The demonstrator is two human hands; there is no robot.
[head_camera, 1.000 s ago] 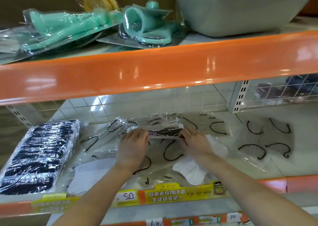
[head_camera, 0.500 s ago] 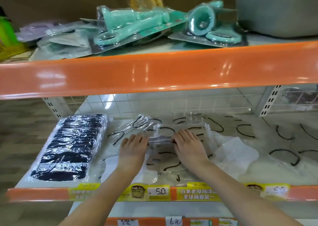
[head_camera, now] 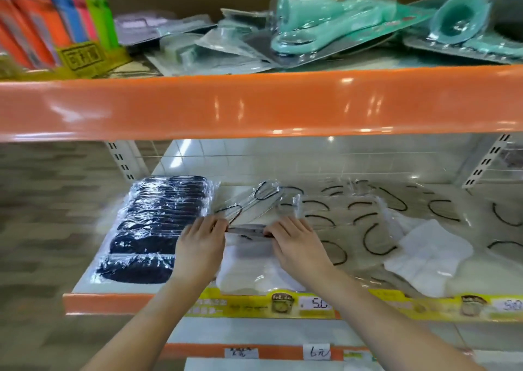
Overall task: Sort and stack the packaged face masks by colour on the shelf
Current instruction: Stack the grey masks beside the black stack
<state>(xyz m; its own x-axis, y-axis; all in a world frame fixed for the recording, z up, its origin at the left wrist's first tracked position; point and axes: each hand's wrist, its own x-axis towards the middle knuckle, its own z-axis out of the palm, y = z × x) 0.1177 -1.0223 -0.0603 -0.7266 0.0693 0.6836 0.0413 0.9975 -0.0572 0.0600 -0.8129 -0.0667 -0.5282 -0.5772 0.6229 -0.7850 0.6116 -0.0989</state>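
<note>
An orange-edged shelf (head_camera: pixel 119 304) spans the lower half of the frame, and across its middle and right spreads a loose layer of white masks in clear packets (head_camera: pixel 356 229) with black ear loops. At middle left lies a neat stack of black packaged masks (head_camera: pixel 152 229), just beside the left hand (head_camera: pixel 199 250). The right hand (head_camera: pixel 300 247) sits at centre frame. Between the two hands lies one clear packet (head_camera: pixel 249 229), a thin edge-on strip: each hand's fingertips pinch an end, fingers curled over it, so it bridges the gap above the white pile.
</note>
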